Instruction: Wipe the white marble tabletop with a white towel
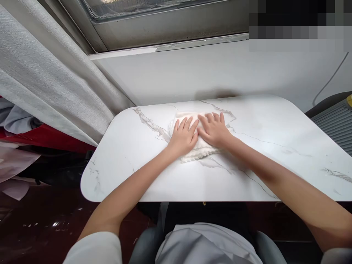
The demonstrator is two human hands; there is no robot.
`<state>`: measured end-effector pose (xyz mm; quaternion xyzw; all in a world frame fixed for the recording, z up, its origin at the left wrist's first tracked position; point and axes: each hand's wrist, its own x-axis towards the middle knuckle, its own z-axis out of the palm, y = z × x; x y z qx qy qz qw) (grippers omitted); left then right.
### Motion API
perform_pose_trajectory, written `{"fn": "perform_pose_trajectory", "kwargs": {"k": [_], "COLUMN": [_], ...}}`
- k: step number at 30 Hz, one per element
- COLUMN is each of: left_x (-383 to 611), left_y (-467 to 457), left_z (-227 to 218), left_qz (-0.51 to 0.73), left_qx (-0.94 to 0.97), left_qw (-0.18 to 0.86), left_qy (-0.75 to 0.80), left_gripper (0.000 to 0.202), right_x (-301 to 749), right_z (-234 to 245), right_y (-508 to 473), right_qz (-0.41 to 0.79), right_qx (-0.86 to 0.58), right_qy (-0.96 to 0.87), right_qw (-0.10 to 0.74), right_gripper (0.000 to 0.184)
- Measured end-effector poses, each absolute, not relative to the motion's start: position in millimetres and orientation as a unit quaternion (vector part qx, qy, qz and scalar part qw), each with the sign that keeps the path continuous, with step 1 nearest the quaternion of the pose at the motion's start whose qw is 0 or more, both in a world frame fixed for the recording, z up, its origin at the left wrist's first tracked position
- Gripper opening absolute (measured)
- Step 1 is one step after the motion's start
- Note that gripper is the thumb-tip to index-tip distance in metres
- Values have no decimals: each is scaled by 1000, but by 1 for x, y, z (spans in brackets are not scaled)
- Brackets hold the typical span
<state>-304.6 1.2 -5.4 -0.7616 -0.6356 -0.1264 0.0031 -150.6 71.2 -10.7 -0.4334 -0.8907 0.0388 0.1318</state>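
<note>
A white cloth (199,151) with a ruffled, fluffy edge lies folded on the white marble-patterned table (118,176). On its left part rests my left hand (183,136), palm down with the fingers stretched out. My right hand (214,129) lies flat on the cloth's right part, fingers spread and pointing away from me. Both thumbs nearly meet over the middle of the cloth. The palms cover much of it, so its full shape is hidden.
Behind the table stands a white wall (176,79) below a window frame (165,33). A pale curtain (63,73) hangs at the left, near red fabric (55,137). A grey ribbed object (334,121) is at the right edge, under a thin cable (331,79).
</note>
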Motion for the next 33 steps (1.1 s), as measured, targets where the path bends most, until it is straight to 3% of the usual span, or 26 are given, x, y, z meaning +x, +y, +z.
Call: {"fn": "perform_pose_trajectory", "kwargs": {"k": [8,18,24,33], "left_x": [-295,-312,-337,-370], "left_y": [-87,-136,-151,-108], "left_z": [-1,2,2,-2], "left_qz": [-113,-106,-117,-86], "left_qx": [-805,-811,-799,-759], "left_qw": [4,-11,14,22], "left_qy": [-582,-575,-589,-645], "left_gripper": [55,61,69,61], "right_x": [-124,-134,-161,-199], "right_z": [-10,-10,-7,-4], "right_y": [-28,-83,-90,-38], "right_qz": [47,54,75,122], "right_qx": [-436,-409,-385,-373], "right_qy": [-890,-896,-906,-910], "right_qw": [121,162,157,136], "right_gripper": [66,63,64,60]}}
